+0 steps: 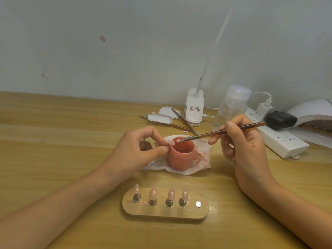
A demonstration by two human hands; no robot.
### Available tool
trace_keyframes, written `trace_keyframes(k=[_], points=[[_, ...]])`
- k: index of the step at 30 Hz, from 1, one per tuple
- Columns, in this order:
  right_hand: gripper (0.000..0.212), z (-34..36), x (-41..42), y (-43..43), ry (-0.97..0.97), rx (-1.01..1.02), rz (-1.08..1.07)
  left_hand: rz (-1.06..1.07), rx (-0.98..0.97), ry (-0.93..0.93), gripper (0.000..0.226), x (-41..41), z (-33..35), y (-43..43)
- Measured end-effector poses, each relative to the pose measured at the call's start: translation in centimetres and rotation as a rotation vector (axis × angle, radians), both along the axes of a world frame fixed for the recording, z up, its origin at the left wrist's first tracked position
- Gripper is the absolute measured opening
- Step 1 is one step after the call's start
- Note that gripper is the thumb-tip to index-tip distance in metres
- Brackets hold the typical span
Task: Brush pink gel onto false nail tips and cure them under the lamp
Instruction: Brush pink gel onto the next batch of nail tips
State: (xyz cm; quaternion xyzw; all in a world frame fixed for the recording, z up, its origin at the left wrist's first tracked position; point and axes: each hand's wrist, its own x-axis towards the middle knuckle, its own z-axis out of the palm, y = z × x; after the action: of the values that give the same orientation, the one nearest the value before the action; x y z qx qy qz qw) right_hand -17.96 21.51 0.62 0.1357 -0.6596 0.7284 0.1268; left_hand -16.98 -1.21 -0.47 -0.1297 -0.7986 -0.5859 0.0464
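Observation:
My left hand point(142, 150) pinches a false nail tip point(171, 142) on its small holder between thumb and forefinger, just above the rim of the open pink gel jar point(180, 155). My right hand point(240, 141) grips a brown brush point(222, 131), and its bristle end touches the far end of that tip. The jar stands on a white wipe point(203, 159) stained pink. Nearer to me lies an oval wooden stand point(165, 211) with several pink tips upright on metal pegs and one bare magnet point(198, 204) at its right end. The white curing lamp point(314, 112) sits at the far right edge.
Behind the jar lie two more brushes point(181, 121) and folded white pads point(163, 115). A white clip lamp base point(195, 108), a clear pump bottle point(231, 106) and a white power strip point(280, 139) with a black plug point(280, 120) stand along the back right.

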Motion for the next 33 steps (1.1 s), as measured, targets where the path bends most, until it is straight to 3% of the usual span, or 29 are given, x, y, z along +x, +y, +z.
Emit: trace_keyframes(k=[11,15,20,33], points=[[0.017,0.13,0.17,-0.31,0.012,0.017,0.04,-0.016,0.0,0.023,0.014,-0.25,-0.23,-0.09],[0.027,0.01,0.0,-0.25,-0.016,0.024,-0.004,-0.03,-0.018,0.068,0.014,-0.25,-0.29,-0.11],[0.017,0.08,0.07,-0.1,0.027,-0.033,0.054,-0.038,-0.01,0.151,0.014,-0.13,-0.41,0.01],[0.02,-0.09,0.01,-0.24,0.022,0.03,0.013,-0.018,-0.058,0.225,0.015,-0.1,-0.27,0.23]])
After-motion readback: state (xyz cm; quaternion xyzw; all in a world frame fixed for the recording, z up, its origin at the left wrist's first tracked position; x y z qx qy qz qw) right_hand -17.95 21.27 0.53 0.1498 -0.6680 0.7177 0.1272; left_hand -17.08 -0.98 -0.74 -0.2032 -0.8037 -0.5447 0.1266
